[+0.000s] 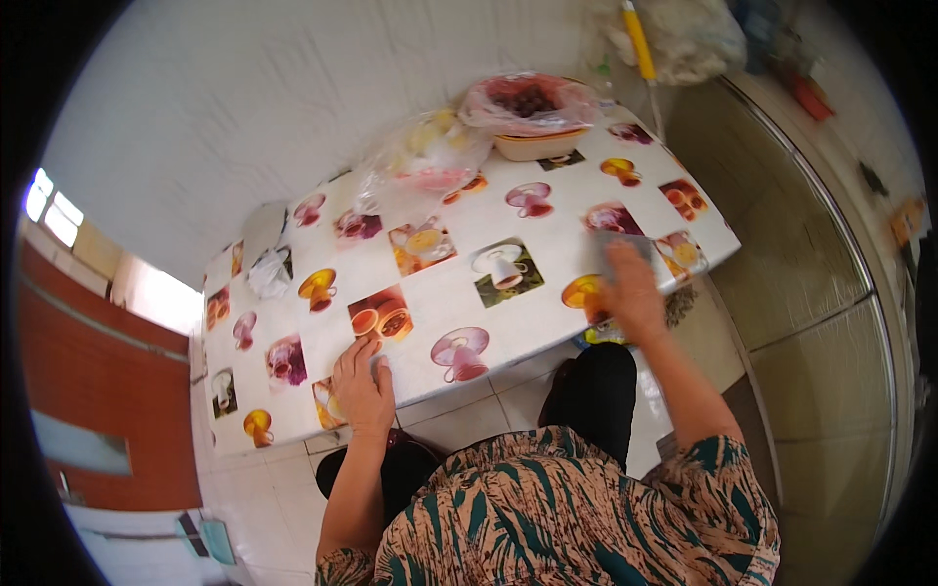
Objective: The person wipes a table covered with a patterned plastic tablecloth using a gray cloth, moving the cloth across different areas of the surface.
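Observation:
A table [420,361] in front of me wears a white cover printed with cups and saucers. My left hand [363,386] lies palm down near its front edge, fingers stretched out and holding nothing. Towards the right end of the table, my right hand [633,288] presses a greyish cloth [618,241] against the cover. Motion blurs this hand and the cloth, so the cloth's exact shape is hard to make out.
Against the wall stand a basin [542,146] lined with a pink bag of dark round items and a clear plastic bag [425,161] of yellowish things. A crumpled white bag [270,273] lies at the left. Glass-panelled doors [791,244] flank the right side.

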The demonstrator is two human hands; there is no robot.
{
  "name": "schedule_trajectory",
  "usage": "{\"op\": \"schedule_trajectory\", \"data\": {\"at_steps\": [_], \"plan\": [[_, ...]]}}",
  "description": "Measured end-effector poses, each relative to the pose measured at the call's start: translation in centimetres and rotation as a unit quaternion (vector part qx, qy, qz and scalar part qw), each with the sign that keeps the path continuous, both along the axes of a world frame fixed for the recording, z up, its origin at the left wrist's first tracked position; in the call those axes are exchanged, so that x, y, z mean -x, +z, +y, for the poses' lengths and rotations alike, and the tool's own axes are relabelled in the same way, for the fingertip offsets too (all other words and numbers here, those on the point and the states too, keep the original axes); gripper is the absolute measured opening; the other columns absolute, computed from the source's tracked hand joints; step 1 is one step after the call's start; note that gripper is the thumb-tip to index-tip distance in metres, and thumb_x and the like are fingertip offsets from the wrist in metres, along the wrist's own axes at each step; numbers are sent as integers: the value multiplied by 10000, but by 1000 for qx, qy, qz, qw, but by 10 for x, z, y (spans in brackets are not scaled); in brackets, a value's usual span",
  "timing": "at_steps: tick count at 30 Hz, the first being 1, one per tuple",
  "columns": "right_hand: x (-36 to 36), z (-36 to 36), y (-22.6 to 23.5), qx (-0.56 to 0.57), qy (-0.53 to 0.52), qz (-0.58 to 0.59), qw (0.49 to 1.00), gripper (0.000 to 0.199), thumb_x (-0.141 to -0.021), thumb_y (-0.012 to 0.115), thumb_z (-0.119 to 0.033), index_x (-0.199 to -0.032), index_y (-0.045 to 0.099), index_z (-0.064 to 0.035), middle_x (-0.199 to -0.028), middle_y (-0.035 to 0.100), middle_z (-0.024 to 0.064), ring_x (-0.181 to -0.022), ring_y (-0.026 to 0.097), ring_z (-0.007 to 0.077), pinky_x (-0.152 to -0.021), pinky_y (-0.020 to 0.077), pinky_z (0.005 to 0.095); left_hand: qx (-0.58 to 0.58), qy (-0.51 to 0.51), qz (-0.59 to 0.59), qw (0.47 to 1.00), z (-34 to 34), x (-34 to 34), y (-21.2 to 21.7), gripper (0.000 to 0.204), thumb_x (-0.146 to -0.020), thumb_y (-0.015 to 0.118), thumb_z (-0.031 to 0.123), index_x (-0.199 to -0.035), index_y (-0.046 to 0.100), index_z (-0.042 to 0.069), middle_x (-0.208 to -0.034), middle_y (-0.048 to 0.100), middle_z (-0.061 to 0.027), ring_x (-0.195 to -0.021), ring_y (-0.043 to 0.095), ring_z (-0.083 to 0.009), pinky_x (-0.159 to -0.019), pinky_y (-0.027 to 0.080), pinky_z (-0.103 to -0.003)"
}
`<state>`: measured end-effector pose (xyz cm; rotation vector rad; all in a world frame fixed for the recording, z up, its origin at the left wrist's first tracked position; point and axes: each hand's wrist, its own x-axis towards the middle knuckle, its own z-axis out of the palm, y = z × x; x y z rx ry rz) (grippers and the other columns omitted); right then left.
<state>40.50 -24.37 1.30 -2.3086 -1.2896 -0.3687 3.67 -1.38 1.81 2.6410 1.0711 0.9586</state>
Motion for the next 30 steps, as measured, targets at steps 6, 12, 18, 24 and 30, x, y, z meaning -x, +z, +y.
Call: {"op": "schedule_trajectory", "data": {"at_steps": [6, 12, 18, 24, 30], "plan": [[-105, -51, -14, 87, -270, -45, 958, 603, -964, 536, -385, -1450, 437, -43, -1520, 388, 178, -1409, 358, 326, -1122, 310, 496, 33, 11, -37, 999, 3, -5, -2, 243, -927, 585, 209, -1127, 641, 84, -1194, 616, -58, -1127, 541, -292, -976, 401, -420], [-41, 28, -10, 134, -67, -89, 985, 652, -917, 607, -292, -1485, 381, -67, -1526, 377, 170, -1423, 328, 340, -1143, 274, 477, 41, 52, -28, 997, -2, -2, 3, 235, -926, 586, 244, -1098, 651, 97, -1173, 619, -44, -1110, 546, -287, -964, 400, -419], [106, 118, 12, 147, 231, -17, 962, 722, -887, 627, -334, -1508, 345, -94, -1572, 307, 135, -1468, 251, 299, -1175, 211, 470, 21, 47, -28, 998, -2, -10, 7, 304, -912, 596, 238, -1165, 603, 70, -1189, 597, -87, -1127, 532, -305, -978, 387, -432], [199, 207, 14, 120, 423, 19, 898, 679, -933, 548, -397, -1503, 349, -86, -1577, 281, 169, -1482, 213, 316, -1199, 160, 451, -11, 67, -67, 995, -5, -7, 11, 448, -905, 607, 252, -1280, 525, 22, -1247, 544, -160, -1191, 479, -351, -1021, 333, -468], [207, 281, 1, 56, 444, -25, 894, 671, -922, 559, -422, -1487, 385, -104, -1559, 321, 154, -1460, 265, 298, -1183, 193, 455, 4, 72, -44, 996, -4, -2, 17, 352, -918, 584, 193, -1227, 556, 26, -1217, 558, -171, -1156, 501, -358, -1010, 335, -460]]}}
